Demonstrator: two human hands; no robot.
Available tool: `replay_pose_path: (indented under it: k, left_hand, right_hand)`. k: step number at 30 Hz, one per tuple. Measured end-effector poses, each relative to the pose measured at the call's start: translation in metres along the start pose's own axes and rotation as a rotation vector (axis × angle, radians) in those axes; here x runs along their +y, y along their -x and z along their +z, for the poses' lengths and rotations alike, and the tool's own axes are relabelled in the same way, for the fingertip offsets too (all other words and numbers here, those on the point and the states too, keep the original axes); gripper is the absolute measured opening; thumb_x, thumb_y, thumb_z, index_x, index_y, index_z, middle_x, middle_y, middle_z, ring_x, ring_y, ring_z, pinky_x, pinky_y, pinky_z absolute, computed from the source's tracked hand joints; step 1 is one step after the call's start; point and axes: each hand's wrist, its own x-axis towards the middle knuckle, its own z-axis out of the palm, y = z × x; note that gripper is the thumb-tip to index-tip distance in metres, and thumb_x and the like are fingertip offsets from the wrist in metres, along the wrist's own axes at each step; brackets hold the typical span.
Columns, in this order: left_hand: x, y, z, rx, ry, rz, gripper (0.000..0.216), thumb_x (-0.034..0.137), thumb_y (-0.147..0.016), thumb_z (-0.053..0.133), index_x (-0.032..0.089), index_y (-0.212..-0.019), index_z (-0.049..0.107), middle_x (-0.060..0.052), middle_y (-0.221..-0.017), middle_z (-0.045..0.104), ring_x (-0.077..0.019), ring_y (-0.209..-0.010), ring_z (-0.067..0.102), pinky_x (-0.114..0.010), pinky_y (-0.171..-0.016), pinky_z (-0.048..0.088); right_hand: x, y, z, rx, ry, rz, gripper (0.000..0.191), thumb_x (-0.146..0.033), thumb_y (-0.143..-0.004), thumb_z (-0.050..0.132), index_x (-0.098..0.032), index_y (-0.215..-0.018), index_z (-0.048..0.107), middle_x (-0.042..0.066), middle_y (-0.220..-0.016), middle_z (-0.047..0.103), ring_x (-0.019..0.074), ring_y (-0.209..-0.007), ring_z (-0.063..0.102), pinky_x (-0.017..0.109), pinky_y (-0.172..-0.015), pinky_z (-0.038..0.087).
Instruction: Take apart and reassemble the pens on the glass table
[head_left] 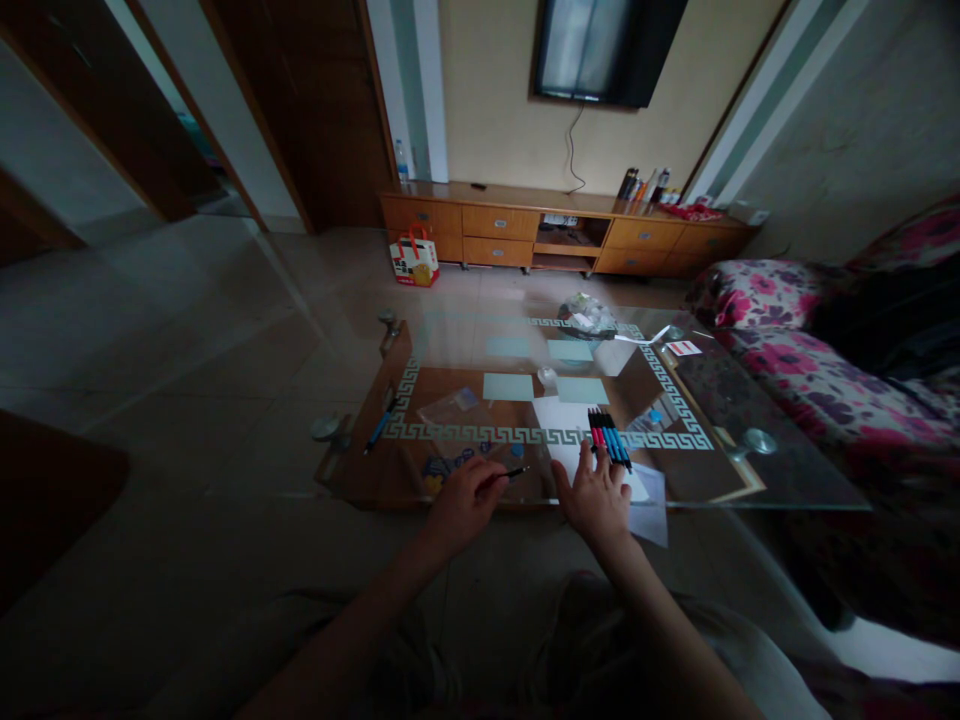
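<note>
Over the near edge of the glass table, my left hand pinches a thin dark pen, its tip pointing right. My right hand lies with fingers spread, its fingertips at the near end of a row of pens. Those pens lie side by side, several with blue barrels and some red or pink, all with black ends. White paper lies beneath them. Apart from the row, a single blue-and-black pen lies at the table's left side.
A plastic bag sits at the table's far side, near a red-and-white card. Clear plastic packaging lies left of the paper. A flowered sofa stands on the right. Behind are a paper carrier bag and a wooden TV cabinet.
</note>
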Motion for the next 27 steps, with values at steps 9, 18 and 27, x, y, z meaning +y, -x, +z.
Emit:
replay_pose_path:
  k: [9,18,27]
  left_hand:
    - [0.001,0.000,-0.001,0.005,-0.002,0.009,0.022,0.032,-0.095,0.050,0.020,-0.098,0.067,-0.004,-0.091,0.062,-0.0158,-0.082,0.058,-0.029,-0.076,0.045]
    - [0.002,0.000,0.000,0.014,0.007,-0.022,0.018,0.029,-0.093,0.052,0.020,-0.097,0.067,-0.003,-0.089,0.062,-0.0157,-0.080,0.058,-0.027,-0.073,0.045]
    - [0.001,0.001,0.001,0.014,0.002,-0.027,0.016,0.030,-0.093,0.053,0.020,-0.095,0.066,-0.003,-0.089,0.061,-0.0155,-0.079,0.058,-0.027,-0.075,0.045]
  right_hand:
    - [0.001,-0.001,-0.001,0.090,-0.050,-0.030,0.073,-0.058,-0.095,0.034,-0.011,-0.150,0.034,0.023,-0.152,0.030,0.0422,-0.124,0.038,0.055,-0.094,0.037]
    - [-0.001,-0.013,-0.010,0.257,-0.694,-0.253,0.046,-0.040,-0.092,0.047,-0.018,-0.133,0.052,0.016,-0.131,0.056,0.0284,-0.109,0.055,0.048,-0.092,0.045]
    - [-0.008,-0.014,-0.011,0.018,-1.397,-0.196,0.033,-0.038,-0.083,0.066,-0.019,-0.109,0.058,0.011,-0.112,0.065,0.0195,-0.090,0.065,0.034,-0.076,0.054]
